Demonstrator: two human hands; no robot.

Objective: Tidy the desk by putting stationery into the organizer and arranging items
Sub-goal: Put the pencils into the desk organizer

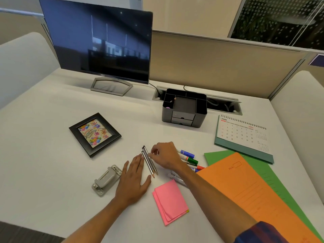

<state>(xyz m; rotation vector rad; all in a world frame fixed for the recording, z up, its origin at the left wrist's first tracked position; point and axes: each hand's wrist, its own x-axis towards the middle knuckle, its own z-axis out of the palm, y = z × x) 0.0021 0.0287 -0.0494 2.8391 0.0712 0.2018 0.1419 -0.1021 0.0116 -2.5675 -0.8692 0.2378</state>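
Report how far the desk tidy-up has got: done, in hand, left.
Done: little; the organizer shows only a small item or two in its left slots. In hand: the left hand lies flat beside the pencils while the right hand gathers them. Left: markers, pink sticky notes, hole punch, folders.

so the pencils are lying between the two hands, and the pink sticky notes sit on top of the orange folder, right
Not quite. The head view shows the pencils between the left hand and right hand, but the pink sticky notes lie on the bare desk, beside the orange folder.
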